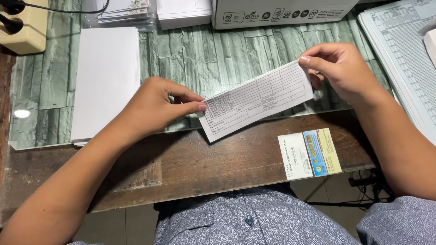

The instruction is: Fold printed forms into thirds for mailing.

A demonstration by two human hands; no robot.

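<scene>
Paper is the risk here: the printed form slip is thin and held only at its two short ends, so an uneven pull could, I judge, crease or tear it, and a loosened pinch on either side would let that end drop toward the tabletop.

Left hand closes thumb and fingertips on the slip's lower left end; right hand pinches the upper right corner the same way. Both hands are gripping, neither is open. The slip spans the gap between them, tilted so its right end sits higher and farther from the body, raised just above the tabletop where the dark wood edge meets the green stone-pattern covering under glass.

Left of the left hand lies a stack of blank white sheets, near but apart from it. Just below the right forearm, two small cards rest side by side on the wood. A pile of ruled forms lies to the right, and a white carton stands at the far edge.
</scene>
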